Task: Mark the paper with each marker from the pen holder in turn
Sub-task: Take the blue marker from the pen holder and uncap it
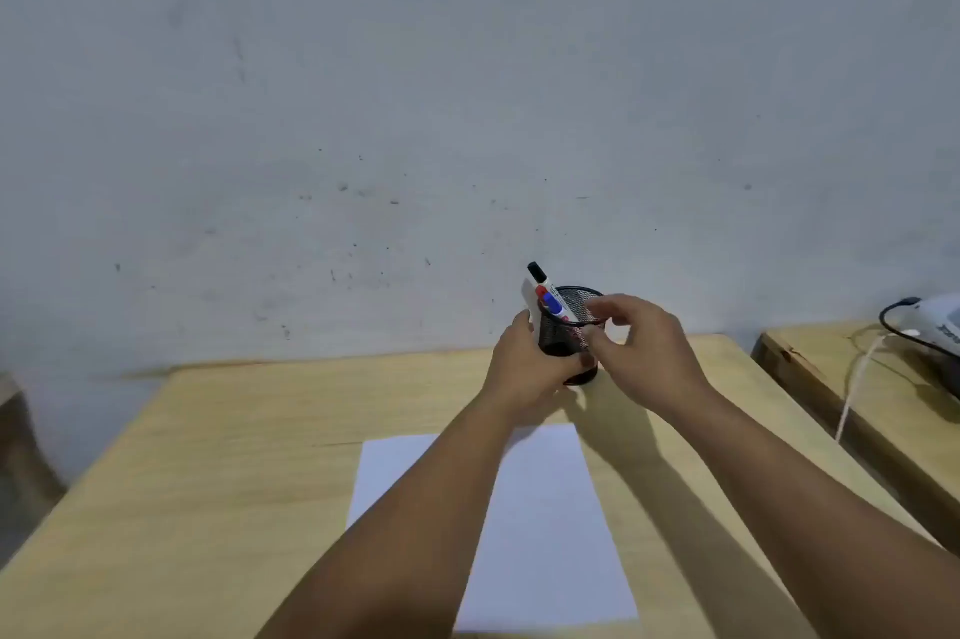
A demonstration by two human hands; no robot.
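The markers (546,294) stand in a black mesh pen holder (567,326) at the far middle of the wooden tabletop (218,435), leaning to the left; one with a black cap pokes highest above the rim, and red and blue show lower beside it. How many there are in all cannot be told.

The left hand (524,368) has its grip wrapped round the left side of the holder, steadying it. The right hand (641,344) is at the holder's right rim, fingers (602,313) curled and thumb close to the mesh; whether it pinches the rim, a marker, or nothing at all is not clear from here.

The step in hand looks like the picking of a marker, judging by both hands at the holder and the blank sheet. The white paper (540,524) lies nearer the person, just short of the holder, partly under the forearms, with no mark visible on the part that shows. The next move likely calls for the right hand to reach across to the markers, pinch one and lift it straight out while the left holds the holder down, then uncap it.

To the right, on a second wooden surface, sit a white appliance (935,326) with a black cable and a white cord (854,386), well apart from the work. A scuffed grey wall (415,92) stands behind. Nothing blocks the way between holder and paper except the person's own arms.
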